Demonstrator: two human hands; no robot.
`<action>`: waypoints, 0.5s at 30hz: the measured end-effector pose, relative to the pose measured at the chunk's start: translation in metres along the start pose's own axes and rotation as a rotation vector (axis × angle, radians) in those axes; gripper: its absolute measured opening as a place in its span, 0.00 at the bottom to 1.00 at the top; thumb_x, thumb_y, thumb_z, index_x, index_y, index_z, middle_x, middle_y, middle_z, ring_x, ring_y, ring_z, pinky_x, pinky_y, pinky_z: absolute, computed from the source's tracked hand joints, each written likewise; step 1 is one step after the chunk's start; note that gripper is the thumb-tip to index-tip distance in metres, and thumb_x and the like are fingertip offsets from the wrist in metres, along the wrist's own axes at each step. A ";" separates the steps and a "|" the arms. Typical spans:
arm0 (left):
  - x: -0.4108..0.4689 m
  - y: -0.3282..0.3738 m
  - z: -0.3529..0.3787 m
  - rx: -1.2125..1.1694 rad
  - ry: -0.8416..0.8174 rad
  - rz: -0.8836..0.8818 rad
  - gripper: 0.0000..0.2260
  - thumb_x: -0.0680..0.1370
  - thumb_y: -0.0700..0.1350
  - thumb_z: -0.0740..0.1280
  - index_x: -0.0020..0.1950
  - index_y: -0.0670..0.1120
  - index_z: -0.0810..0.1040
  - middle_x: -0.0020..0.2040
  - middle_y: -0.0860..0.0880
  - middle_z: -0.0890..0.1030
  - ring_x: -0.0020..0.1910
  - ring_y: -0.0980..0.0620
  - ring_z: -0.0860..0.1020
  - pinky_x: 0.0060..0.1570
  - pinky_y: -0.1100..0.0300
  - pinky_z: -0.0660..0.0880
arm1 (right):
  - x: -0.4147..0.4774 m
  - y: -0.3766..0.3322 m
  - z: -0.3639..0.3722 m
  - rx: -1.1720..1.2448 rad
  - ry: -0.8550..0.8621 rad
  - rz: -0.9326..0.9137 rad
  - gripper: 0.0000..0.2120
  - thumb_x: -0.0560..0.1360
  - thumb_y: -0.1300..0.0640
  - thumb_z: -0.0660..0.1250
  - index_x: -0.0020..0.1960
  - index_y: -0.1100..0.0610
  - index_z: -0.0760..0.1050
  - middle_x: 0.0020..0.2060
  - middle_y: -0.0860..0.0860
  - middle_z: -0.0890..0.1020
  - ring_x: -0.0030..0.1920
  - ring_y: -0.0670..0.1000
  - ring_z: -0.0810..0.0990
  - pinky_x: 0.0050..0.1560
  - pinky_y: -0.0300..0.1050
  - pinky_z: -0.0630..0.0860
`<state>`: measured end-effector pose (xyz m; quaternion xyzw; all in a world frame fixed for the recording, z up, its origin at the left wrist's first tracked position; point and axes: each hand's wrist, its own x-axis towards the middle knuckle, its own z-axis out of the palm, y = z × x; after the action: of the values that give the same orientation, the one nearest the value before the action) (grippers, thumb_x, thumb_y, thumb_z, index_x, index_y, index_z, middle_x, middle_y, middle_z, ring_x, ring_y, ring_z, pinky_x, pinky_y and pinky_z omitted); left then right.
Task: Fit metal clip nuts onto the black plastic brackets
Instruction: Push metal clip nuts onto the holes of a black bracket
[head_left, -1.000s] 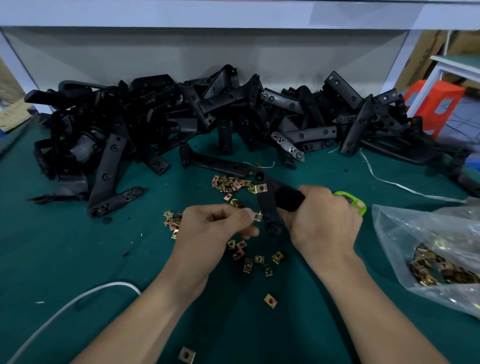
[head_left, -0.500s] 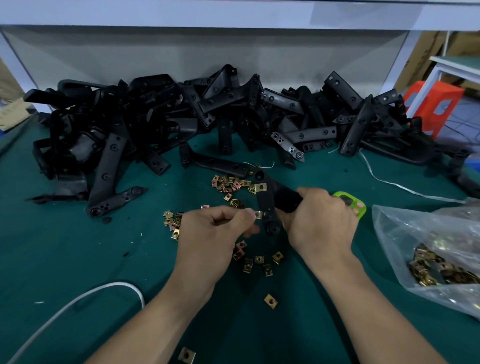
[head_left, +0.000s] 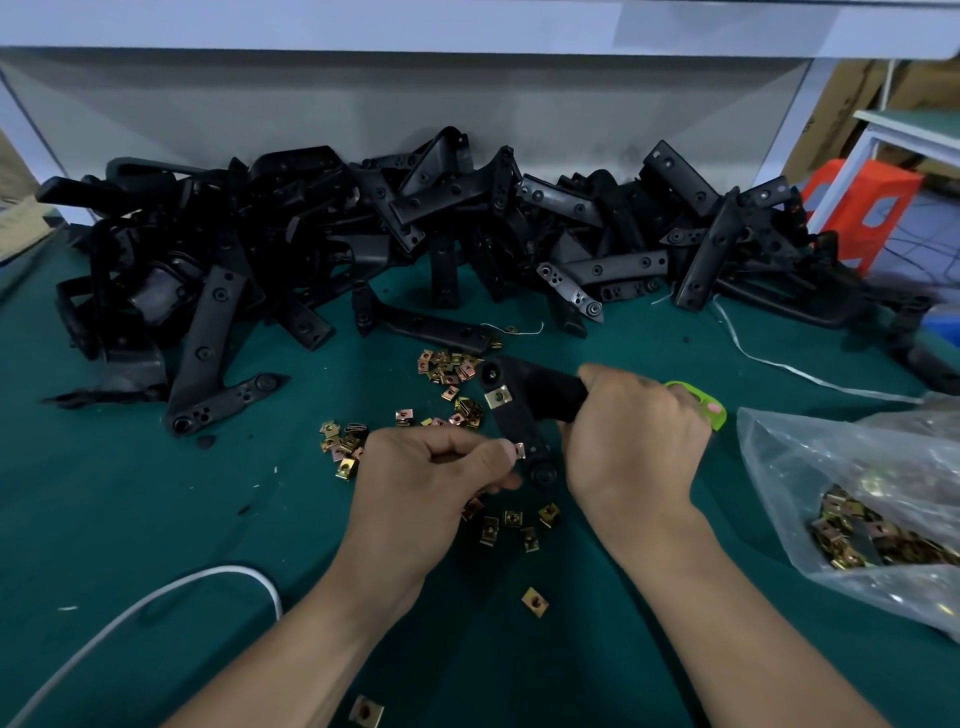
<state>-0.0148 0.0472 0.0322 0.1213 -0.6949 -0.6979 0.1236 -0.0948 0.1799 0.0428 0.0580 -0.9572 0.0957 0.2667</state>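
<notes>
- Head view looks down on a green mat (head_left: 130, 493), with both hands working close together near its middle.
- The right hand (head_left: 634, 441) is curled round the thick end of a black bracket (head_left: 519, 421) and holds it off the mat. The bracket's flat arm slants down toward the other hand.
- A fitted clip nut (head_left: 498, 397) already sits on the upper part of that arm, just below the round boss at the bracket's corner.
- The left hand (head_left: 431, 483) pinches a second clip nut (head_left: 519, 451) in a narrow grip between thumb and forefinger. This nut touches the left edge of the arm, just above its round lower end. I cannot tell whether it is pushed fully on.
- Loose clip nuts (head_left: 452, 369) lie scattered on the mat. One cluster is beyond the bracket, another is left of the left hand, a few lie beneath the hands, and single ones lie nearer the camera.
- A pile of brackets (head_left: 415, 208) stretches along the back of the mat against a grey panel.
- A clear plastic bag (head_left: 857, 467) at the right holds more nuts.
- A bright green object (head_left: 698, 402) shows just behind the right hand, mostly hidden.
- A white cable (head_left: 156, 592) curves across the lower left, and an orange stool (head_left: 867, 208) stands beyond the mat at the far right.
</notes>
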 end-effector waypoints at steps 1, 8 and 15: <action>-0.001 0.000 0.000 0.005 -0.005 -0.001 0.06 0.74 0.41 0.76 0.37 0.47 0.88 0.34 0.45 0.86 0.33 0.54 0.83 0.37 0.68 0.77 | -0.001 0.000 0.000 0.013 0.024 -0.007 0.20 0.51 0.68 0.79 0.25 0.53 0.69 0.25 0.43 0.48 0.29 0.41 0.42 0.32 0.42 0.48; -0.004 -0.002 0.008 -0.020 0.036 -0.019 0.08 0.73 0.41 0.77 0.34 0.44 0.86 0.32 0.45 0.85 0.31 0.57 0.82 0.35 0.71 0.75 | -0.003 -0.002 0.006 0.043 -0.026 0.021 0.18 0.64 0.69 0.71 0.30 0.52 0.65 0.24 0.45 0.56 0.27 0.44 0.50 0.39 0.45 0.56; -0.014 -0.006 0.025 -0.087 0.219 -0.136 0.14 0.75 0.45 0.75 0.29 0.47 0.84 0.30 0.47 0.84 0.30 0.62 0.79 0.37 0.70 0.72 | -0.005 -0.009 0.002 0.067 0.061 0.015 0.24 0.54 0.72 0.74 0.28 0.52 0.61 0.20 0.47 0.59 0.23 0.50 0.52 0.36 0.44 0.57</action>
<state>-0.0100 0.0752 0.0266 0.2380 -0.6365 -0.7168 0.1561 -0.0904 0.1710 0.0399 0.0570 -0.9453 0.1315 0.2929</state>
